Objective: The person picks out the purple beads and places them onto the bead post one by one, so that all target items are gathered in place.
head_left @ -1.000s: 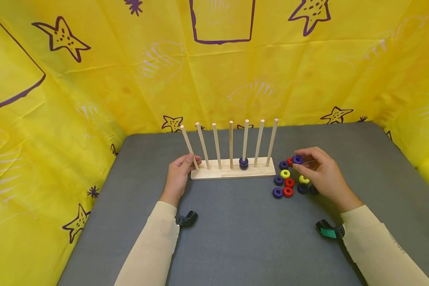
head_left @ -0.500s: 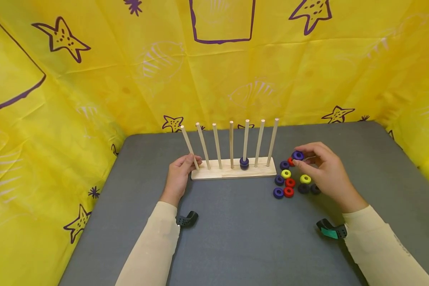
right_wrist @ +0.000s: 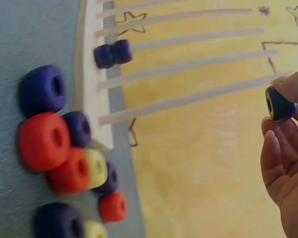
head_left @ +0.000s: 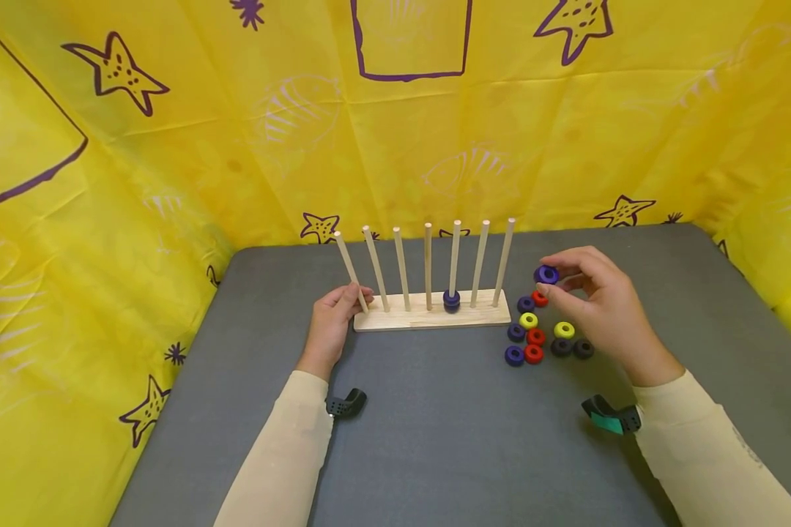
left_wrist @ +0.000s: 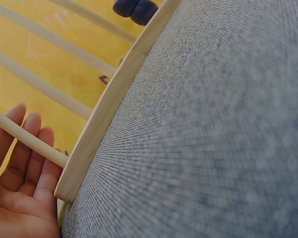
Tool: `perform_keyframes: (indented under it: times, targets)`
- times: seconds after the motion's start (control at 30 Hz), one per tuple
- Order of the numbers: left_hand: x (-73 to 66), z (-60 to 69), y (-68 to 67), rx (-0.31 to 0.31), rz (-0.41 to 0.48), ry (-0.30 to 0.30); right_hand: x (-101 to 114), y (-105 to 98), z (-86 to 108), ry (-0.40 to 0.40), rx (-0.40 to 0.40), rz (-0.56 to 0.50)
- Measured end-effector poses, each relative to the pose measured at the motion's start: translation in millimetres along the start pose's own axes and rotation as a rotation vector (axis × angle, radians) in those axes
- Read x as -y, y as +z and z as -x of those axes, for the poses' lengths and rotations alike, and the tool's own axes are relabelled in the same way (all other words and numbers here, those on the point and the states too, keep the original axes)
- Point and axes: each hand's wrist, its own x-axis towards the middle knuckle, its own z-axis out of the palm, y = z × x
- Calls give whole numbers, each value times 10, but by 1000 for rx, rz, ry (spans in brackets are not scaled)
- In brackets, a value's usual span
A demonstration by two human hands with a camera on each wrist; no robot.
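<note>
Between thumb and fingertips my right hand pinches a purple ring, raised above the table and right of the pegs. The right wrist view shows this ring with its hole facing the pegs. A pale wooden rack bears a row of several upright pegs. Two dark purple rings are stacked low on one peg, right of the middle. At the rack's left end my left hand rests by the outermost peg, its fingers fairly straight behind that peg and against the base.
Loose rings lie right of the rack: red, yellow, purple and black. The grey table reaches back to a yellow printed cloth, which also hangs at both sides.
My right hand has lifted the purple ring up from the loose rings, slightly away from the red one behind it. The left hand and rack stay nearly in place.
</note>
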Motion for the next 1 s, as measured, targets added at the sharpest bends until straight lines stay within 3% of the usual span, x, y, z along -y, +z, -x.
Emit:
perform_keyframes:
  times: [0.33, 0.63, 1.0]
  targets:
    - [-2, 7, -3, 9, -16, 9, 253, 2, -238, -106, -4, -4]
    - [8, 6, -8, 13, -13, 12, 477, 63, -419, -143, 9, -5]
    - [15, -1, -6, 9, 21, 15, 603, 182, -627, -213, 41, -19]
